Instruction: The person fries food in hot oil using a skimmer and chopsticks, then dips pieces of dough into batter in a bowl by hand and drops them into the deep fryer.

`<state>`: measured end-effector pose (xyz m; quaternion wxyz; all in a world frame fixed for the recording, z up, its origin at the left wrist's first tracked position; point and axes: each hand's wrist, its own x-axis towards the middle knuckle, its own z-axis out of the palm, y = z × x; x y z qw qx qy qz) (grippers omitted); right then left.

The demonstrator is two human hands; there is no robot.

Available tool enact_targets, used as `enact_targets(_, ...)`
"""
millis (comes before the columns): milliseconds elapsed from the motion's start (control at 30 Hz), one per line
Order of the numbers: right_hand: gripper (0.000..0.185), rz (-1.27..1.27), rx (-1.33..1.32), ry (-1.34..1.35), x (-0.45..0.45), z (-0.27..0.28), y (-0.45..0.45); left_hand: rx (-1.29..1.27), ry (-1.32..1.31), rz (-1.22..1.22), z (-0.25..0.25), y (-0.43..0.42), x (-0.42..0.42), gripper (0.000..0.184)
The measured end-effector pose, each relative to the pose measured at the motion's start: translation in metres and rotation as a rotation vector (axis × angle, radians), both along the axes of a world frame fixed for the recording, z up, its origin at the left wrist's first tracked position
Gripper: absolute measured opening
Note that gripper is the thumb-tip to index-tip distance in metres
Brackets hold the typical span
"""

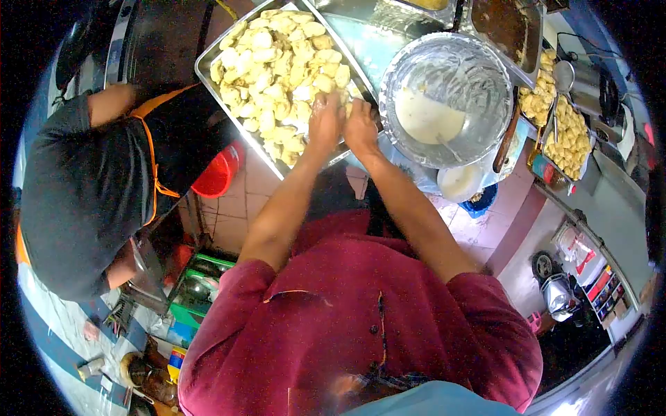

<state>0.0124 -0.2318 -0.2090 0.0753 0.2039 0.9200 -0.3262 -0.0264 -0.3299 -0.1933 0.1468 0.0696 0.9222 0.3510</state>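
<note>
A large metal tray [206, 73] holds a heap of pale yellow, flattish food pieces [267, 76] that look lightly coated. At the tray's near right corner, my left hand [326, 123] reaches into the edge of the heap with its fingers curled down. Close beside it is my right hand [361, 128], also curled, over the tray's right side. What either hand's fingers hold is hidden. Right of my hands stands a wide metal bowl [479, 76] with cream-white batter [427, 118] in it and smears up its wall.
A person in a dark shirt and orange-edged apron [76, 180] stands at the left. Below the tray is a red basin [216, 173]. More yellow pieces fill a tray [569, 142] at the right, near a ladle [564, 76]. A white round container [458, 182] sits below the bowl.
</note>
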Motion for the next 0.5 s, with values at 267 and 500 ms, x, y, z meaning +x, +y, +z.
enact_targets(267,0.041,-0.160,-0.150,0.114,0.023,0.018,0.002,0.097,-0.002,0.081,0.000,0.004,0.008,0.033)
enact_targets(500,0.048,-0.274,-0.738,0.060,0.051,0.032,0.020,0.094,0.010,0.134,-0.005,0.018,0.007,0.053)
